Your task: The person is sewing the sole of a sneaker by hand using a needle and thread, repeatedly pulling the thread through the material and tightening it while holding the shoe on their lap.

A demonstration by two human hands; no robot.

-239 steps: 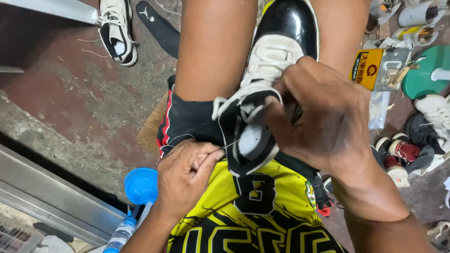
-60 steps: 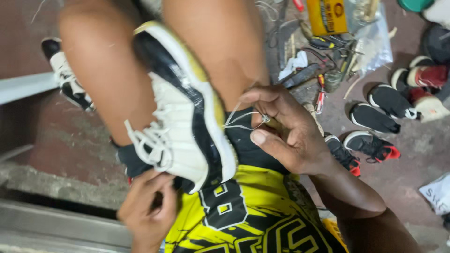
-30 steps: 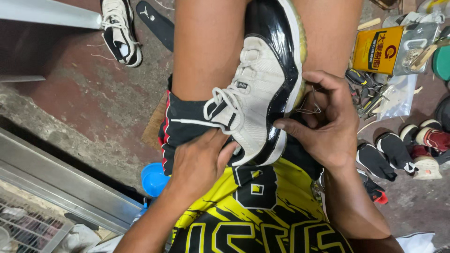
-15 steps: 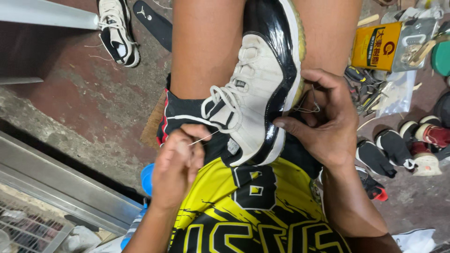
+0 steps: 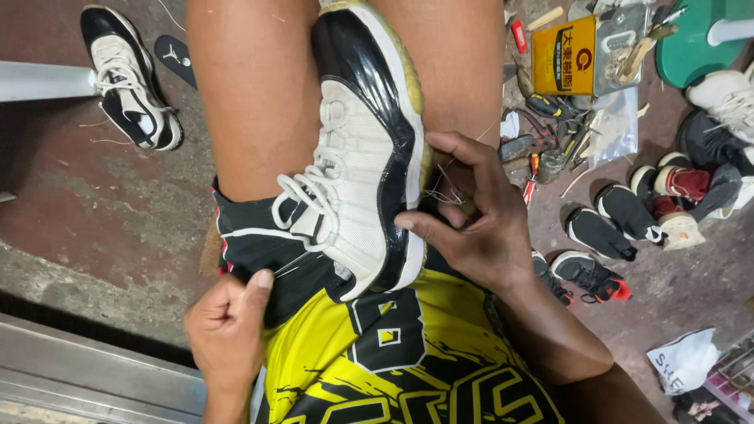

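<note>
Sneaker (image 5: 357,157), white mesh upper with black patent rand and yellowed sole, wedged between the person's 2 bare knees, toe pointing away from the body, heel toward the lap; long axis runs roughly straight out from the wearer, tilted slightly left at the heel.

Right hand (image 5: 471,216): pressed against the sneaker's sole edge on its right side, thumb laid across the black rand near the heel, fingers (image 5: 463,153) curled and pinching thin pale thread (image 5: 444,192) at the sole seam. This hand is the nearer, in direct contact.

Left hand (image 5: 228,322): below and left of the heel, just beside the black shorts, closed into a loose fist, thumb and forefinger pinching a fine thread end; not touching the sneaker.

Floor: second matching sneaker (image 5: 129,74) at upper left, well apart; yellow rectangular tin (image 5: 565,55), scattered hand tools (image 5: 554,129) and loose black insoles (image 5: 609,228) to the right.
</note>
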